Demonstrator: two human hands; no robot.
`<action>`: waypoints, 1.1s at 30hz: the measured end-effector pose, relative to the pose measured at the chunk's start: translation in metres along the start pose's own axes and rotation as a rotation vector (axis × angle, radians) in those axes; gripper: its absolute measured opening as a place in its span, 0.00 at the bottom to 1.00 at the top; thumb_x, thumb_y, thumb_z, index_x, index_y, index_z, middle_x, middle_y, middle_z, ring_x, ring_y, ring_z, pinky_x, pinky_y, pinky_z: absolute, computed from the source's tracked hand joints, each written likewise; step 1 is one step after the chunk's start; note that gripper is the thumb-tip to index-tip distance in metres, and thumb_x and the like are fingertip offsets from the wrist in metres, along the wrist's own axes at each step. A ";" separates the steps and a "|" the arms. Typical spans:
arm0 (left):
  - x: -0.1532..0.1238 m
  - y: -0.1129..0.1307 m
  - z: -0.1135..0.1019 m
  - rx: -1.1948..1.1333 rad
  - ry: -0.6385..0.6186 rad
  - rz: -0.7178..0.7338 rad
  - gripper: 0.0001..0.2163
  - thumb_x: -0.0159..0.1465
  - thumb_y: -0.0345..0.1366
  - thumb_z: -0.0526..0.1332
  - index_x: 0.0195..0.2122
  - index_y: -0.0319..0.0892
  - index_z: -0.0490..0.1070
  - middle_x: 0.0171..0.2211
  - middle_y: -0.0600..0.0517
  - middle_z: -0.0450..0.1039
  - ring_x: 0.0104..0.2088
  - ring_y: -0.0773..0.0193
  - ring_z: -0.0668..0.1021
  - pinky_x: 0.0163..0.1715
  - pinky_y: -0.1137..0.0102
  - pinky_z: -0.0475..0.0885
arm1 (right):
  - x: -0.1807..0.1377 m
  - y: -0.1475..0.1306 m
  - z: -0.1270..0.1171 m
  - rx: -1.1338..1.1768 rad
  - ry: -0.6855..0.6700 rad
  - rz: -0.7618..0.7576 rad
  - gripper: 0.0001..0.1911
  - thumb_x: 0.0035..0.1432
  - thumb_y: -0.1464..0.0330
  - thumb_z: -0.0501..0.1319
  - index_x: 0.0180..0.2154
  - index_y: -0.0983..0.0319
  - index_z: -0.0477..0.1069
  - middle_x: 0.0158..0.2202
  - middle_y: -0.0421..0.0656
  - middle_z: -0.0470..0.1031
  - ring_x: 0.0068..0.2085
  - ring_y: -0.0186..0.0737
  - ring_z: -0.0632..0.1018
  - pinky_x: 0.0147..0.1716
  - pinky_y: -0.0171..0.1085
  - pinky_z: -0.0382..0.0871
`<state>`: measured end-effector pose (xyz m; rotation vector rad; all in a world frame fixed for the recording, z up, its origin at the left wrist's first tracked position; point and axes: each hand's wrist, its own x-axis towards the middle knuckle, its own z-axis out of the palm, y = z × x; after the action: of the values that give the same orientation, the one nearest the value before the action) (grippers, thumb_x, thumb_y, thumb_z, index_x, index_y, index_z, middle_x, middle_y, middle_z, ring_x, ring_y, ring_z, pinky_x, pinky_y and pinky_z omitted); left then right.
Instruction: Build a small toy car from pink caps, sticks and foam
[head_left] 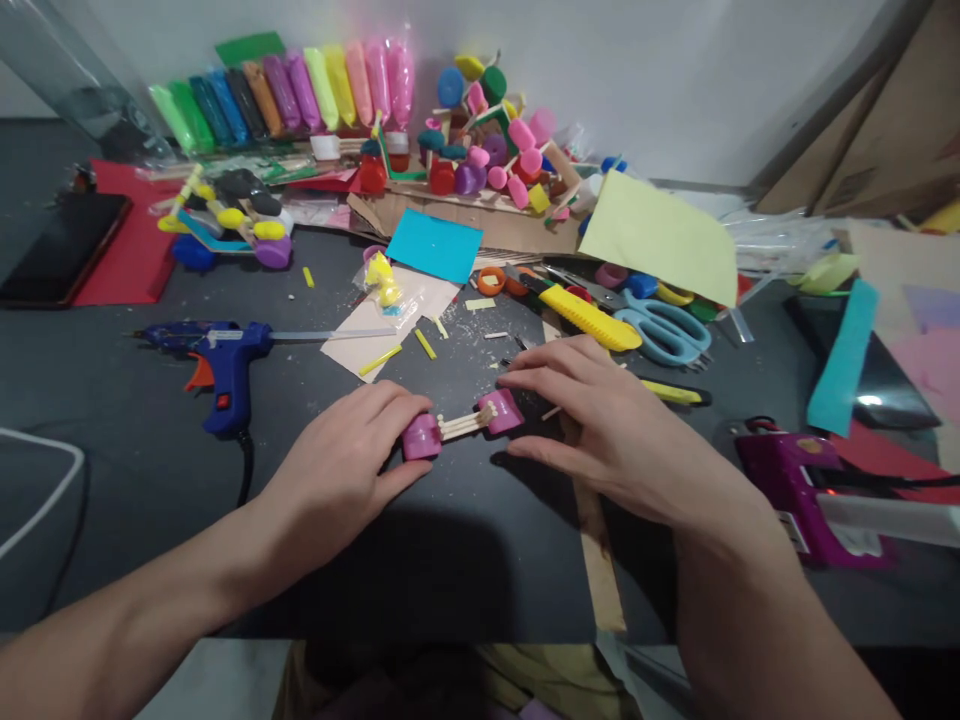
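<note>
Cluttered dark tabletop (pixel 532 570); pink-capped stick pc. (pixel 463 426) btwn hands, glue gun (pixel 231 365) at its 9 o'clock. L hand (pixel 349 440) pinches L cap (pixel 421 437); R hand (pixel 592 420) spread, gripping nothing, by R cap (pixel 504 410). Uneven push might pop stick joints (pixel 488 412).

Left hand (pixel 352 440) pinching, right hand (pixel 600 425) relaxed — fingers (pixel 544 386) parted

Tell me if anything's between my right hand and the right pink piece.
Nothing visible blocks your right hand from the right pink piece. A thin stick lies right of it, in the open gap behind the fingertips, seemingly out of the way.
</note>
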<state>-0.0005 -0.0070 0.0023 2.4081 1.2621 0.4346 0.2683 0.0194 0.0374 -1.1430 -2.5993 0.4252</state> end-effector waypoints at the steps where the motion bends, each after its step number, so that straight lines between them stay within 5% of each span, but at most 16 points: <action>1: 0.001 -0.001 -0.001 -0.007 0.003 -0.001 0.11 0.67 0.35 0.64 0.50 0.43 0.70 0.46 0.49 0.75 0.45 0.55 0.78 0.45 0.63 0.73 | 0.001 0.000 0.002 -0.020 -0.011 -0.011 0.16 0.64 0.63 0.66 0.50 0.65 0.74 0.50 0.53 0.74 0.52 0.53 0.73 0.52 0.49 0.68; 10: 0.007 -0.012 0.000 -0.061 0.085 -0.025 0.12 0.68 0.35 0.62 0.51 0.41 0.71 0.48 0.47 0.75 0.48 0.54 0.78 0.48 0.62 0.73 | 0.007 -0.002 0.019 -0.114 0.051 -0.020 0.11 0.67 0.65 0.63 0.42 0.67 0.76 0.41 0.52 0.76 0.45 0.52 0.73 0.47 0.49 0.70; 15: 0.008 -0.015 -0.004 -0.080 0.127 0.013 0.29 0.60 0.45 0.71 0.59 0.40 0.67 0.54 0.44 0.72 0.55 0.51 0.75 0.55 0.61 0.71 | 0.003 -0.001 0.014 -0.108 0.093 -0.020 0.25 0.60 0.57 0.69 0.51 0.69 0.73 0.46 0.54 0.77 0.49 0.56 0.74 0.51 0.52 0.69; 17: 0.008 -0.015 -0.009 -0.137 0.178 0.037 0.31 0.60 0.50 0.70 0.60 0.41 0.66 0.54 0.44 0.72 0.54 0.53 0.75 0.54 0.62 0.70 | 0.001 0.001 0.010 -0.075 0.203 0.009 0.24 0.64 0.56 0.66 0.51 0.70 0.73 0.46 0.55 0.77 0.49 0.55 0.75 0.50 0.50 0.70; 20: 0.009 -0.016 -0.015 -0.213 0.372 0.056 0.18 0.70 0.44 0.61 0.56 0.41 0.70 0.48 0.47 0.74 0.46 0.59 0.77 0.47 0.66 0.71 | 0.000 0.003 0.006 0.005 0.471 0.093 0.09 0.69 0.66 0.60 0.43 0.65 0.75 0.40 0.49 0.80 0.43 0.47 0.78 0.45 0.44 0.71; 23: 0.012 -0.020 -0.018 -0.192 0.590 0.049 0.07 0.72 0.33 0.56 0.43 0.42 0.74 0.40 0.50 0.74 0.41 0.63 0.76 0.42 0.68 0.70 | -0.002 0.005 0.002 0.045 0.718 0.182 0.07 0.67 0.72 0.60 0.34 0.61 0.74 0.32 0.41 0.78 0.35 0.39 0.78 0.38 0.38 0.70; 27: 0.015 -0.025 -0.018 -0.118 0.739 0.040 0.10 0.68 0.29 0.59 0.28 0.42 0.69 0.34 0.53 0.72 0.36 0.65 0.75 0.38 0.68 0.69 | -0.002 0.007 -0.001 0.055 0.863 0.231 0.07 0.64 0.72 0.62 0.31 0.60 0.73 0.28 0.38 0.76 0.30 0.37 0.76 0.33 0.37 0.69; 33: 0.019 -0.034 -0.013 -0.141 0.855 0.040 0.05 0.67 0.29 0.59 0.38 0.44 0.74 0.38 0.50 0.75 0.41 0.61 0.77 0.44 0.64 0.71 | -0.003 0.010 0.001 0.148 1.023 0.274 0.06 0.65 0.72 0.60 0.40 0.59 0.76 0.36 0.41 0.79 0.34 0.38 0.79 0.36 0.38 0.72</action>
<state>-0.0197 0.0294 -0.0008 2.1698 1.4074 1.6212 0.2770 0.0231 0.0326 -1.2217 -1.5177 0.0348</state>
